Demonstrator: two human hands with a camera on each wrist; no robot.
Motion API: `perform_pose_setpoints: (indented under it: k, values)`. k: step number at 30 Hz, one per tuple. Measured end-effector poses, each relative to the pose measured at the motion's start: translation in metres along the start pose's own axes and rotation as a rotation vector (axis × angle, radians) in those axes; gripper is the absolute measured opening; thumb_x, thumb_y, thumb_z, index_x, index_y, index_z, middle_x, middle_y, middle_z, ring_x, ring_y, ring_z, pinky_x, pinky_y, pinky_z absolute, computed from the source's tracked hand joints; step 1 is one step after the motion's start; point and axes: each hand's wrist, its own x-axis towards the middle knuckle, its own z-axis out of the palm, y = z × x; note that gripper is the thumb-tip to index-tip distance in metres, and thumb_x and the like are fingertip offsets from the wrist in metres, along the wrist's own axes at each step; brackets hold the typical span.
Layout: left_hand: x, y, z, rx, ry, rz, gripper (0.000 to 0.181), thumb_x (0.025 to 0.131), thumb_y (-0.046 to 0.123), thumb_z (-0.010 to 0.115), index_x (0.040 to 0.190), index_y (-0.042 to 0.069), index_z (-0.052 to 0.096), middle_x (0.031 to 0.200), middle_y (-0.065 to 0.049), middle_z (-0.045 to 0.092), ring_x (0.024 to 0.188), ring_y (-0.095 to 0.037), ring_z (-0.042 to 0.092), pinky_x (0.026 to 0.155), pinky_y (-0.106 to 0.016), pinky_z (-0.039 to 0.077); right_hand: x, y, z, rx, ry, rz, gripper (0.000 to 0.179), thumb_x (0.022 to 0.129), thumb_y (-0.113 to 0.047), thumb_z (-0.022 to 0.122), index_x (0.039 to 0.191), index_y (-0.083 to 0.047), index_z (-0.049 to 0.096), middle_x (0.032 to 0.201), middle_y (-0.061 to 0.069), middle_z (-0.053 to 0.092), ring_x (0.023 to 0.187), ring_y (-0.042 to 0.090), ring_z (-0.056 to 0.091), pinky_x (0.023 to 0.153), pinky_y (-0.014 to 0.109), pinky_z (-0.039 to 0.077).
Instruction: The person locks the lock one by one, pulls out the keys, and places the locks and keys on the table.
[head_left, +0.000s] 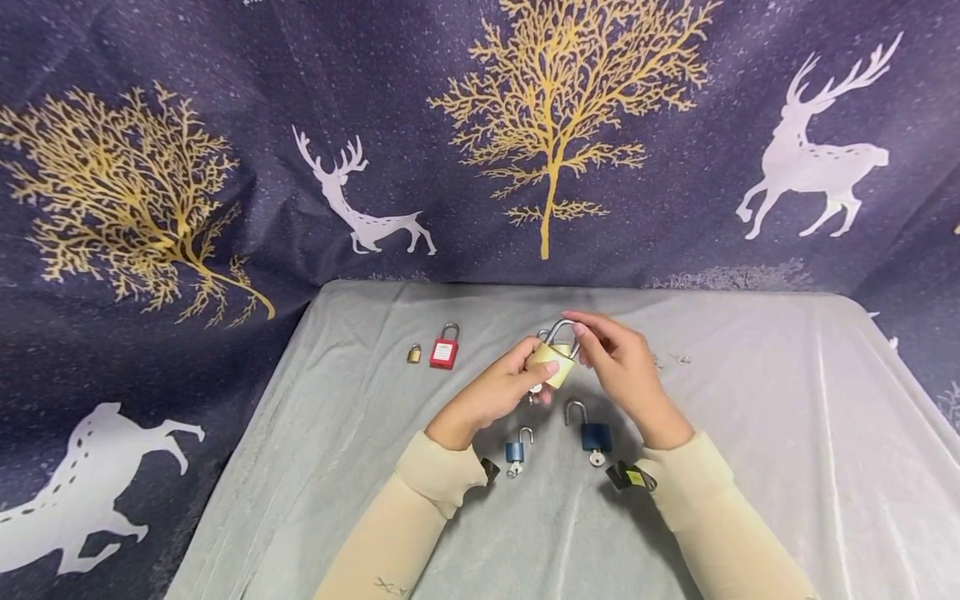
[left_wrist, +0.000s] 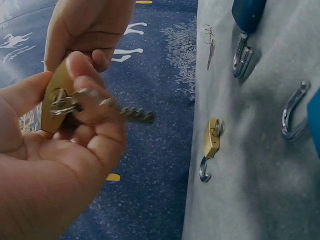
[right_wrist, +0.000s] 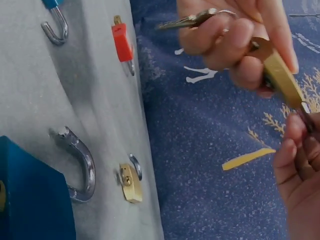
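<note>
The large brass padlock is up off the table, between a person's two hands, and we find the left hand clamped round its body, thumb on the front face and fingers behind, probably because that firm grip steadies the lock. The right hand pinches the shackle between thumb and fingertips, which we judge gives control of the metal loop against the held body. In the left wrist view, a key ring with a key hangs at the keyhole end; that end is turned away from the right hand, which seems to keep the keys clear of the pinch. We cannot tell whether both shackle legs are seated. Just below the hands lie a small blue padlock and a larger blue padlock, shackles swung out and keys at their bases, perhaps laid that way for easy reach. Farther left, a red padlock stands apart beside a tiny brass padlock, seemingly a separate group. Loose keys rest beyond the right hand, and we see everything spread on the grey cloth, whose softness likely stops pieces sliding.
</note>
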Motion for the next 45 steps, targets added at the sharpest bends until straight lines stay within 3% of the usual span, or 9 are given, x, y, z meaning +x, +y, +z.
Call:
perform_pose_setpoints:
  k: [9,14,21,24,30,33,37,45]
  values:
    - [-0.005,0.009,0.007,-0.068,-0.033,0.06,0.024,0.109,0.014,0.042,0.128,0.0,0.042,0.085,-0.004,0.057,0.065,-0.013,0.056,0.062,-0.022,0.047,-0.006,-0.009,0.011,-0.035,0.102,-0.124,0.026,0.104,-0.004,0.052,0.126,-0.007,0.067,0.065,0.003,0.054,0.057,0.004,0.044,0.051,0.02,0.037]
    - [-0.007,0.013,0.012,-0.097,-0.002,0.077,0.024,0.108,0.012,0.042,0.126,-0.004,0.041,0.083,-0.003,0.056,0.064,-0.011,0.053,0.06,-0.021,0.046,-0.01,-0.016,0.02,0.017,0.179,-0.084,0.026,0.105,-0.003,0.048,0.125,-0.004,0.066,0.07,0.003,0.051,0.06,0.003,0.042,0.055,0.019,0.036]
    - [-0.006,0.014,0.014,-0.09,0.023,0.103,0.021,0.108,0.011,0.04,0.122,-0.004,0.044,0.083,-0.002,0.054,0.062,-0.01,0.049,0.058,-0.021,0.043,-0.015,-0.025,0.033,0.029,0.245,-0.009,0.027,0.106,-0.002,0.044,0.124,0.004,0.063,0.076,0.015,0.052,0.068,0.002,0.042,0.064,0.017,0.037]
    - [-0.006,0.014,0.014,-0.086,0.019,0.115,0.02,0.108,0.011,0.04,0.12,-0.005,0.044,0.082,-0.002,0.053,0.061,-0.01,0.048,0.059,-0.021,0.043,-0.018,-0.025,0.036,0.051,0.261,-0.011,0.028,0.108,-0.007,0.043,0.125,-0.001,0.064,0.083,0.014,0.056,0.073,0.004,0.045,0.07,0.017,0.039]
    - [-0.006,0.014,0.016,-0.083,0.029,0.114,0.017,0.107,0.011,0.042,0.116,-0.003,0.044,0.08,-0.001,0.053,0.061,-0.01,0.047,0.058,-0.022,0.042,-0.024,-0.018,0.043,0.101,0.3,-0.029,0.029,0.108,-0.007,0.042,0.126,-0.003,0.064,0.08,0.01,0.052,0.071,0.005,0.043,0.069,0.017,0.039]
    - [-0.007,0.014,0.016,-0.067,0.04,0.11,0.015,0.107,0.011,0.043,0.114,-0.003,0.045,0.078,-0.001,0.053,0.059,-0.01,0.046,0.057,-0.022,0.041,-0.025,-0.018,0.047,0.106,0.318,-0.032,0.029,0.108,-0.007,0.042,0.125,-0.002,0.064,0.089,0.015,0.061,0.08,0.002,0.05,0.076,0.015,0.042]
    - [-0.007,0.013,0.015,-0.053,0.046,0.102,0.014,0.107,0.011,0.044,0.112,-0.002,0.046,0.076,-0.001,0.053,0.057,-0.01,0.046,0.056,-0.022,0.04,-0.027,-0.017,0.05,0.123,0.327,-0.04,0.028,0.108,-0.007,0.041,0.124,0.0,0.063,0.115,0.02,0.069,0.096,0.002,0.057,0.089,0.013,0.043]
    - [-0.007,0.013,0.01,-0.078,0.009,0.119,0.019,0.107,0.01,0.043,0.114,-0.007,0.044,0.076,-0.001,0.05,0.057,-0.009,0.044,0.055,-0.023,0.039,-0.029,-0.017,0.052,0.131,0.316,-0.056,0.027,0.107,-0.005,0.042,0.123,0.001,0.064,0.115,0.019,0.071,0.099,0.004,0.061,0.09,0.012,0.045]
